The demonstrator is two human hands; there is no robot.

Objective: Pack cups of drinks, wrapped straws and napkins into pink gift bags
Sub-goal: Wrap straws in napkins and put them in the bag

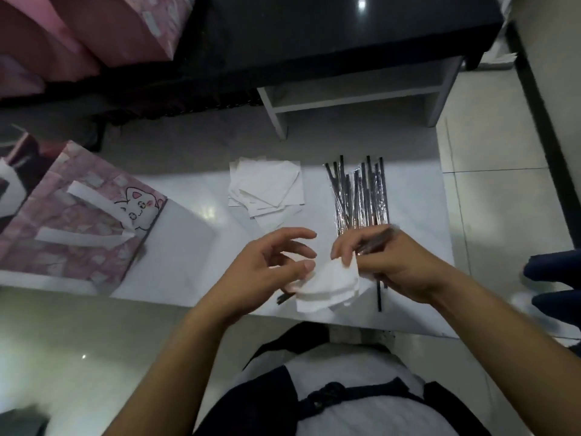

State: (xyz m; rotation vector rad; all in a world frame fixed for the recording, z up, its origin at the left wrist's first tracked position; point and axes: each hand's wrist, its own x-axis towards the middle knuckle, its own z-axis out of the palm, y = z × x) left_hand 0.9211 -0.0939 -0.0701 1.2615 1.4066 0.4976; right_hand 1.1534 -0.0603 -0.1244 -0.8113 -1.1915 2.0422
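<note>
Nearest, the right hand (pixel 393 265) pinches a crumpled white paper napkin (pixel 327 286) together with one dark wrapped straw (pixel 375 245). The left hand (pixel 267 265), fingers loosely spread, thumbs the napkin's edge, gripping or not I cannot tell. A set is being bundled, I'd judge; next it goes left into the pink cat-print gift bag (pixel 78 221). Beyond: napkin stack (pixel 267 190), straw pile (pixel 358 193).

On table (pixel 195 247): napkin stack (pixel 265 187) is placed at frame centre, wrapped straws (pixel 358 196) just right of it, gift bag (pixel 72 221) at left, single napkin (pixel 327 284) below centre.
</note>
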